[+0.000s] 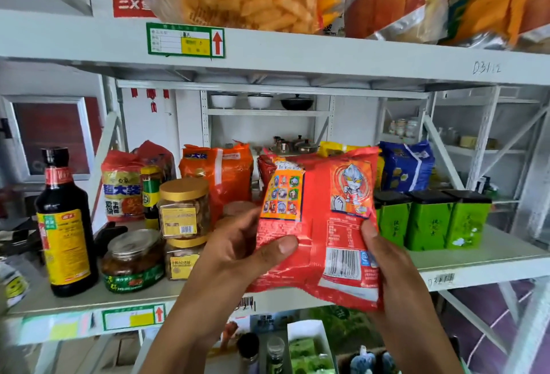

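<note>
1. I am holding the red snack packet (321,224) upright between both hands, with its printed back and barcode facing me.
2. My left hand (235,254) is gripping its lower left part: the thumb is pressing on the near face and the fingers are reaching behind it.
3. My right hand (390,266) is pinching its lower right edge, the thumb lying just beside the barcode, the fingers hidden behind.
4. The packet is hanging over the front edge of the middle shelf (476,257), with the gold-lidded jar (184,210) standing to its left and the green tins (431,218) to its right.
</note>
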Tool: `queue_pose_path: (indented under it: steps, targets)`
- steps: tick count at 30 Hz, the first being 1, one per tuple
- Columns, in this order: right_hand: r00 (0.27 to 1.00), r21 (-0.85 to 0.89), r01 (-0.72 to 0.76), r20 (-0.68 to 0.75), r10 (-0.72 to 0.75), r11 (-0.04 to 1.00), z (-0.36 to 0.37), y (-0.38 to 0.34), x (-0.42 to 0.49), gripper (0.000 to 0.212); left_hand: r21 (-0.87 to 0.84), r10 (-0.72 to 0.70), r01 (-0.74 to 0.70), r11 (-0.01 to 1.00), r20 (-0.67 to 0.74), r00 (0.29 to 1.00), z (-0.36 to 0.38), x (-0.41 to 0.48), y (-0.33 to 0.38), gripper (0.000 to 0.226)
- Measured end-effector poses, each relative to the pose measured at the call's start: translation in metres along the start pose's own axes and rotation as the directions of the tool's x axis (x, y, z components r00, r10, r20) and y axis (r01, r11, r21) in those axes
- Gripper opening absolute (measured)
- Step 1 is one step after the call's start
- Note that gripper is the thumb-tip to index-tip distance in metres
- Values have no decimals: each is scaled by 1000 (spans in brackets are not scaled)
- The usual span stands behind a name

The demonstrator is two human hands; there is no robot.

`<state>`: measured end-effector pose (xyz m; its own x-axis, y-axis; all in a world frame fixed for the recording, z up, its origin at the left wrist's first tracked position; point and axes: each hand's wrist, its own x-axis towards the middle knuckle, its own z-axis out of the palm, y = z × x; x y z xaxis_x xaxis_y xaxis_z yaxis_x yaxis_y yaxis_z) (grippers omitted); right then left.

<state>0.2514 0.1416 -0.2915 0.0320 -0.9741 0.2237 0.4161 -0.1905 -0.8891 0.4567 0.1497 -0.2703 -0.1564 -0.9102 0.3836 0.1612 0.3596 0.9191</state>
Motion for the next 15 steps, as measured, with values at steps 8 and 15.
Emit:
queue_pose_path:
  steps: [8, 15]
  targets:
    - [988, 120, -31, 152, 13, 992, 2, -3, 1, 41, -209, -247, 223, 952, -94, 965, -1, 10, -4, 57]
    - [999, -122, 29, -38, -33, 992, -5, 13, 14, 29, 26, -77, 81, 996, -147, 986, 5, 5, 0, 48]
